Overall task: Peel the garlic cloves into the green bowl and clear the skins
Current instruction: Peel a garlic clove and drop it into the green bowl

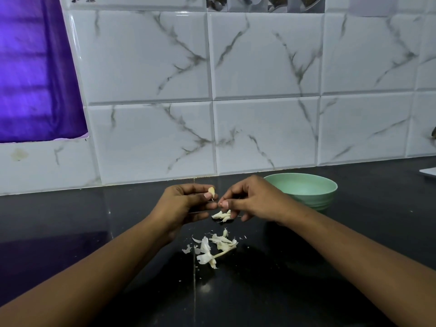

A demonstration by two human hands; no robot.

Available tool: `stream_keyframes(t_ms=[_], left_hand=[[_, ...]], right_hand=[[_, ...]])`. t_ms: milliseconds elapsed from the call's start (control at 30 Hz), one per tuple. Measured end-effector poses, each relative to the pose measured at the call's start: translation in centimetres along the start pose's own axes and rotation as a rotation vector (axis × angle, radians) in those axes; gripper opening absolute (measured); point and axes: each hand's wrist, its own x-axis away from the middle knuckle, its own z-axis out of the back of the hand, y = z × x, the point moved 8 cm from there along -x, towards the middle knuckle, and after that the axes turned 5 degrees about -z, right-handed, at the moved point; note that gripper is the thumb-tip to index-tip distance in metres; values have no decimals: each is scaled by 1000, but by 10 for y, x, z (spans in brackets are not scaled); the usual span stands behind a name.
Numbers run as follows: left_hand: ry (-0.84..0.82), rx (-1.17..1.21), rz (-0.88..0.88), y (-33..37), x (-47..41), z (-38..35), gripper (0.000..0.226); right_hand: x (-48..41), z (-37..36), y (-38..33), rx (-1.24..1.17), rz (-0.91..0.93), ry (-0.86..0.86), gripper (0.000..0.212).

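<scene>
Black polished stone countertop, glossy, with a thin seam running toward the near edge. Wide runs of open surface at left, at far right and in the foreground under both forearms.

Left hand: raised over the counter, left of centre, fingers curled. Thumb and forefinger pinching a small cream-coloured garlic clove, with a hair-thin strand hanging from it.

Right hand: just beside the left hand, fingers curled, thumb tip pressed to forefinger tip. Contents of that pinch too small to tell.

Mint-green round bowl with a ribbed outer wall: upright on the counter behind the right hand and wrist, near side partly hidden by them, close to the counter's far edge.

Small cluster of white papery skin scraps: directly beneath the right hand's fingertips. Lying on the counter or hanging from the fingers, cannot tell.

Larger heap of white papery skins with a dry stalk among them: on the counter nearer the viewer, in the gap between the two forearms, apart from both. Loose flecks scattered around it and along the seam.

White grey-veined glazed wall tiles: rising from the counter's far edge across the whole width.

Purple curtain: upper left, hem ending above the lowest row of tiles.

White flat object: on the counter, cut off by the right border, well apart from the bowl.
</scene>
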Motion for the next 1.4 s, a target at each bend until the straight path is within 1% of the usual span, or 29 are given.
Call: stream_keyframes(t_ms=[100, 200, 233, 267, 333, 400, 433, 567, 633, 733, 800, 833, 900, 967, 1100, 1233, 1267, 1367, 1400], left_hand=[[-3, -45, 9, 0, 1, 0, 12], [-11, -75, 19, -2, 1, 0, 10], [-15, -86, 20, -2, 0, 0, 9], [-19, -97, 18, -2, 0, -1, 9], [-27, -119, 9, -1, 1, -1, 9], [-29, -145, -1, 0, 1, -1, 9], [-29, -159, -5, 0, 1, 0, 9], [-38, -202, -10, -1, 0, 0, 13], [-46, -224, -23, 0, 0, -1, 13], [-56, -272, -57, 2, 1, -3, 12], [-60, -295, -71, 3, 1, -3, 12], [-59, -298, -73, 3, 1, -2, 12], [-54, -301, -73, 2, 0, -2, 11], [-50, -304, -71, 1, 0, -1, 10], [-43, -305, -67, 0, -1, 0, 9], [-48, -298, -68, 0, 1, -2, 7], [-48, -298, -69, 1, 1, -2, 7], [-40, -299, -77, 2, 2, -3, 7], [-36, -302, -80, 3, 2, -3, 7]], right_hand=[[1, 2, 0, 39, -13, -2, 1], [2, 6, -4, 31, 1, 29, 15], [2, 7, -4, 35, 8, 36, 17], [3, 6, -5, 43, 12, 27, 15], [4, 0, -4, 78, 4, -44, 7], [5, -2, -2, 123, -16, -101, 17], [5, 0, -2, 140, -20, -103, 18], [4, 10, -5, 150, -2, -21, 6], [3, 10, -5, 125, 13, 15, 12], [3, 11, -8, 121, 37, 40, 14], [4, 7, -10, 145, 51, -13, 16], [6, 4, -11, 184, 64, -58, 20], [8, -1, -13, 324, 109, -118, 27], [8, 2, -15, 429, 144, -87, 28], [11, 15, -22, 369, 146, 34, 14], [16, 12, -29, 413, 183, 47, 6], [17, 10, -30, 450, 186, 45, 9], [15, 10, -28, 576, 154, 97, 28], [13, 10, -26, 609, 143, 101, 27]])
